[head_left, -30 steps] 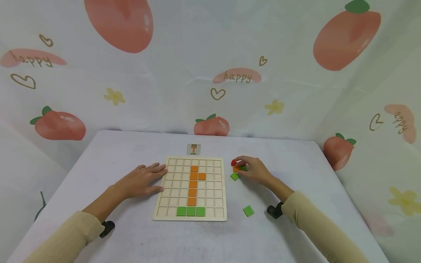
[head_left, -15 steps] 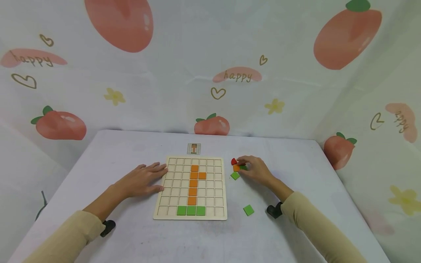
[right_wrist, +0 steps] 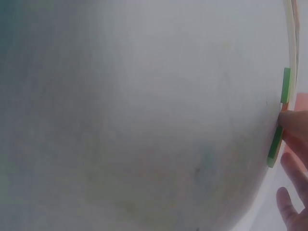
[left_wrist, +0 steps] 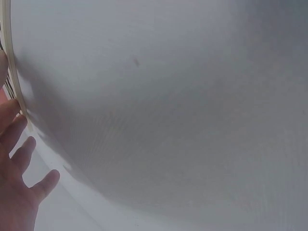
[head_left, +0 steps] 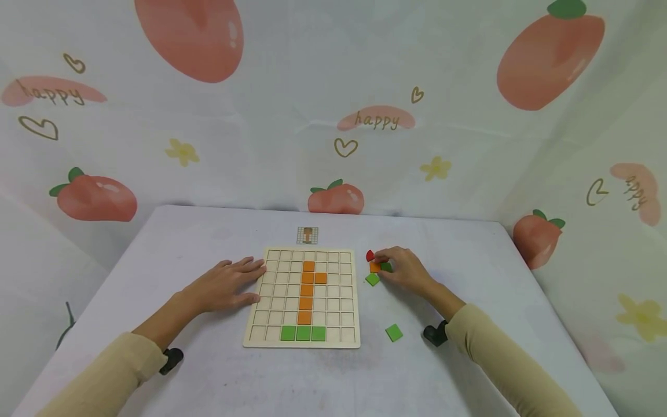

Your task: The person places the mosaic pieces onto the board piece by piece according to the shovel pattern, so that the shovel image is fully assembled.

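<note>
My left hand [head_left: 229, 286] rests with spread fingers at the left edge of a pale wooden grid board [head_left: 339, 315]; fingertips also meet the board's edge in the left wrist view. Orange square tiles [head_left: 305, 304] form a column on the board, one tile beside it. Three green tiles [head_left: 303, 333] fill part of the front row. Right of the board, my right hand [head_left: 409, 271] bends its thumb and fingers over a small cluster: an orange tile [head_left: 375, 267], a dark green tile [head_left: 386, 267] and a red piece [head_left: 370, 255]. I cannot tell whether it pinches a tile.
A light green tile [head_left: 372, 279] lies just in front of the cluster. Another green tile [head_left: 394, 332] lies alone nearer the front. Behind the board is a small picture card [head_left: 307, 235] with a grid pattern. A printed cloth backdrop [head_left: 260, 150] stands behind the white table [head_left: 208, 376].
My right index fingertip has drawn back to the right from the red piece, which now shows apart from it. My left hand and the tiles on the board stay as they were.
</note>
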Motion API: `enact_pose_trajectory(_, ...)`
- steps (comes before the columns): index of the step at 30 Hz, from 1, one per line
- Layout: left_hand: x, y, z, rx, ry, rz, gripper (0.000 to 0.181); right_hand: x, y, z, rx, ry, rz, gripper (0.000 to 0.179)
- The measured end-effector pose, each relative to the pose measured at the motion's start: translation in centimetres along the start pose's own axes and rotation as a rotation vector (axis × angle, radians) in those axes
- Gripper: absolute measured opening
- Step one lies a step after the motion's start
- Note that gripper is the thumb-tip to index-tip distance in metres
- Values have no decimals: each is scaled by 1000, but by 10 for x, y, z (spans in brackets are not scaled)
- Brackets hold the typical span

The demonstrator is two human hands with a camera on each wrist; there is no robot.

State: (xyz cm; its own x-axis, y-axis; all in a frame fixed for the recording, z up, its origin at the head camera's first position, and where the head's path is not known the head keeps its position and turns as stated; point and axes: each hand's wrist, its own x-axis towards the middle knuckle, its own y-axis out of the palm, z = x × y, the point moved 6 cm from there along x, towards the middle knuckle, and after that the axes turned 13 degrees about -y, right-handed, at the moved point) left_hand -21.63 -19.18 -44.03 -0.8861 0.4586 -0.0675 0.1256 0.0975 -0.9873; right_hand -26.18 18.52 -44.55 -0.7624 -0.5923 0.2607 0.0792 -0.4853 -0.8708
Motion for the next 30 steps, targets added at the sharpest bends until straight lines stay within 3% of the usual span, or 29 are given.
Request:
enact_pose_trajectory(5,0,1,0,2,3,4,70,0,2,0,16,31,28,37)
enact_pose_trajectory(15,0,1,-1,1,9,-2,70,2,0,-1,126,72,-3,37)
enact_pose_trajectory(23,-1,-1,-1,-12,7,-11,69,14,0,8,224,36,-27,34)
enact_pose_trajectory(30,-1,0,0,-11,9,-24,70,34,9,32,294,-39,-30,34)
